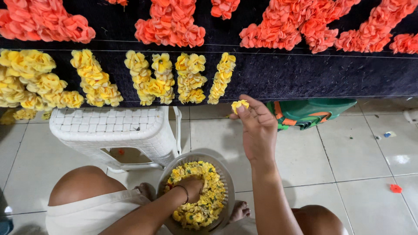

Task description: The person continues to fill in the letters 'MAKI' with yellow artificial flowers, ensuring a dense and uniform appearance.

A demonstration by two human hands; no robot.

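Bare knees and a bowl of yellow flowers lie nearest, below a dark board of blooms.

Near the bottom edge, the person's knees flank a round mesh basket (226,182) heaped with loose yellow flowers (209,204). The left hand (191,187), with a dark band at the wrist, is dug into the heap; its fingers are buried in the blooms, so I cannot tell how they are set. The right hand (257,126) is raised farther off, its fingertips pinched narrowly on a single yellow flower (239,105) just below the lower edge of the dark cloth board (305,74). On that board, yellow flower columns (143,78) stand to the left, orange flower shapes (300,26) farther up. A white plastic stool (113,126) sits left of the basket on the tiled floor (361,156); a green and orange bag (309,113) lies right of the raised hand.
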